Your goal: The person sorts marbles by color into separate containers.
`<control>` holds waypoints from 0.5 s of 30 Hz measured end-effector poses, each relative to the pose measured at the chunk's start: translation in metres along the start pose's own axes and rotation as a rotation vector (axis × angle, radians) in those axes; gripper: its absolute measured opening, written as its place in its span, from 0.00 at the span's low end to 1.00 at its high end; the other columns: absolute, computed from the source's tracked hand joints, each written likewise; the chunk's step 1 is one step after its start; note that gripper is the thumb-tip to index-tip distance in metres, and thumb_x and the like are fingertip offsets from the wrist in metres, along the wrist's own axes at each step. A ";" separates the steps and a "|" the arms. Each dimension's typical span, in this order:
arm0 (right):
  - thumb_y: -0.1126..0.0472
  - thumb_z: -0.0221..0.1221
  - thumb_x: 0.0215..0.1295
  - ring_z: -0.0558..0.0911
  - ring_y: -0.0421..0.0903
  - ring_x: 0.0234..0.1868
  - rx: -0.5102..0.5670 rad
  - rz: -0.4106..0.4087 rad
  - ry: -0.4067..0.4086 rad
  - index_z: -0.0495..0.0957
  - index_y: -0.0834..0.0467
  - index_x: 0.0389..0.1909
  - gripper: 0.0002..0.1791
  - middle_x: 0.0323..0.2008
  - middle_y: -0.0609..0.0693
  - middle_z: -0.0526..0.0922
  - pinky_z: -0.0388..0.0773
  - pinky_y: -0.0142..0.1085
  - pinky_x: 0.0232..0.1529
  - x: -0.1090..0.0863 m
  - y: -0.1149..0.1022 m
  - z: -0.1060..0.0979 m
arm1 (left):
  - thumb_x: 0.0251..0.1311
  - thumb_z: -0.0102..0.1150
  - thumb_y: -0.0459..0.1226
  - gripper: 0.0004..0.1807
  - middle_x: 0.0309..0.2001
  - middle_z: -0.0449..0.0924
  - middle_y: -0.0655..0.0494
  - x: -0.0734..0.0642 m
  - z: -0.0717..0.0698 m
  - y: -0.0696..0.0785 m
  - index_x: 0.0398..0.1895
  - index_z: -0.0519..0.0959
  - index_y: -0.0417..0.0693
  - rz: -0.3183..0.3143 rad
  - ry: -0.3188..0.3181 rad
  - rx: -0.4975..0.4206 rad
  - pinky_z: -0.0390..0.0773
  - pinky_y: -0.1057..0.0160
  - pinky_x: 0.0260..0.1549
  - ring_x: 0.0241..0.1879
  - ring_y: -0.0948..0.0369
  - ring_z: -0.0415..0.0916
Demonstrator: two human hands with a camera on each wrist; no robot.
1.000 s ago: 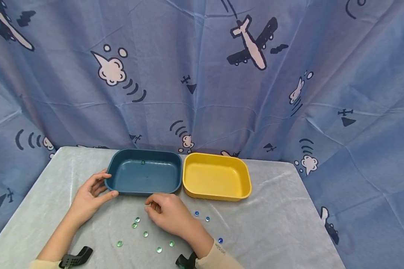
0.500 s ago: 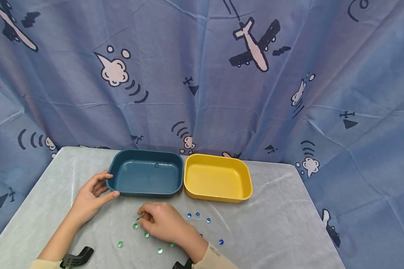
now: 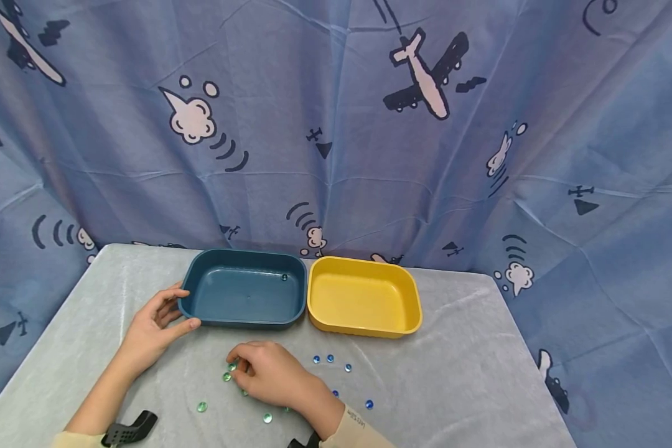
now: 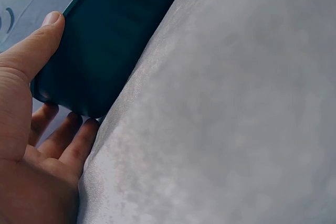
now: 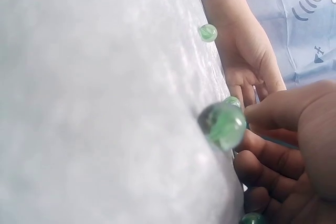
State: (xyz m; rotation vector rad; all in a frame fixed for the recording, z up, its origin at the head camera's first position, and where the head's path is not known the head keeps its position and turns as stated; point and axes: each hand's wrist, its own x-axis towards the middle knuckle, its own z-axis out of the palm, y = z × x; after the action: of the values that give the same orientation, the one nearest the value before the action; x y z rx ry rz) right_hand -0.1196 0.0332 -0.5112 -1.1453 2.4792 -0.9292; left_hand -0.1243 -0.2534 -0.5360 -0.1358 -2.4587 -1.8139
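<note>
Facing a blue curtain [image 3: 280, 124] printed with planes and cloud puffs, and before it a cloth-covered table [image 3: 453, 348] in pale grey. Seeing a blue tray [image 3: 235, 298] at the far edge, with a yellow tray [image 3: 364, 292] just beside it on the right. Noting a small marble [image 3: 284, 277] lying inside the blue tray, towards its far right corner. Holding that tray's near left corner in the left hand [image 3: 154, 326]: laying the thumb along the near side, setting the other fingertips against the left end. Resting the right hand [image 3: 270, 372] low over the cloth in front of the blue tray, holding thumb and forefinger bent round a green marble [image 3: 232, 367]; not telling how firmly. Counting other green marbles [image 3: 202, 407] lying loose: one just beside those fingertips, some partly hidden by the hand, two nearer. Finding five blue marbles [image 3: 348, 368] scattered right of that hand, one close by the wrist. Wearing pale sleeves [image 3: 355, 429] and black wrist pieces [image 3: 129, 431] on both arms.
</note>
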 end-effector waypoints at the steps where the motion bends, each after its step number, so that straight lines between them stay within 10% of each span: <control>1: 0.62 0.65 0.78 0.74 0.25 0.32 -0.005 -0.004 -0.001 0.88 0.53 0.54 0.10 0.33 0.33 0.80 0.74 0.17 0.34 0.000 0.001 0.000 | 0.71 0.75 0.34 0.34 0.84 0.55 0.33 0.000 0.000 0.000 0.74 0.69 0.36 0.000 -0.001 -0.001 0.75 0.81 0.59 0.69 0.74 0.67; 15: 0.63 0.65 0.77 0.73 0.25 0.33 -0.045 -0.017 -0.009 0.88 0.51 0.55 0.11 0.35 0.33 0.80 0.72 0.16 0.36 0.000 0.003 0.003 | 0.71 0.75 0.35 0.35 0.84 0.54 0.33 0.000 0.000 0.000 0.75 0.69 0.37 -0.012 -0.005 -0.001 0.77 0.80 0.58 0.70 0.70 0.69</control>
State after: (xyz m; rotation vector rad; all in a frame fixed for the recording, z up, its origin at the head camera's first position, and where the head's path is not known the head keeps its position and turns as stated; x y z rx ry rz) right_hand -0.1198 0.0328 -0.5156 -1.1837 2.4986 -0.8747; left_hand -0.1246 -0.2535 -0.5359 -0.1256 -2.4671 -1.8223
